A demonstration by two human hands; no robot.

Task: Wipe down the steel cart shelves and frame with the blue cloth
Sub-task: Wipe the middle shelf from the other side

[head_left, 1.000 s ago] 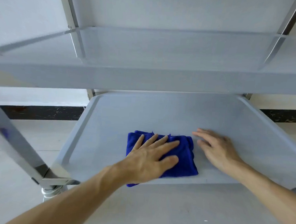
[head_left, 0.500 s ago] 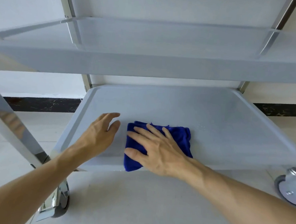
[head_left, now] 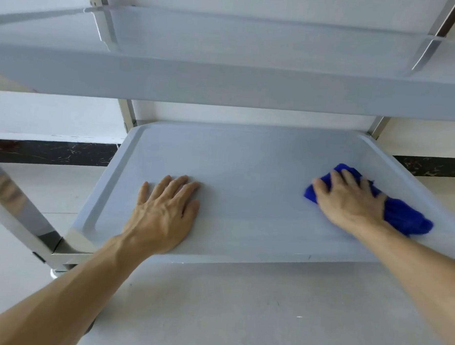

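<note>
head view, right hand: right hand (head_left: 351, 200) lies on the cloth (head_left: 402, 216), fingers spread and only a bit bent, pressing it down rather than clutching it.
cloth: bunched up blue, most of it under the palm, with a tail poking out to the right of the wrist, near the right rim of the shelf (head_left: 248, 157).
left hand: left hand (head_left: 165, 211) is flat on the shelf, fingers straight and together, holding nothing. Looks like it's just bracing. It sits well apart from the cloth, over toward the left end.
shelf above: upper shelf (head_left: 226, 81) hangs over the far part of the lower one, so reach to the back is a bit tight.
frame: post (head_left: 13, 207) shows at the near left, shiny, beside the corner below the left wrist.
step: I'd say it's the lower shelf getting wiped, right end at the moment.
how to do it well: keep the palm flat so the whole cloth drags, not just the front edge. Flatten that bunched tail out if you can, more contact that way. Run overlapping passes and push into the rim groove and corners, since grime probably hides there. Keep the left hand planted, because the cart might roll otherwise.
</note>
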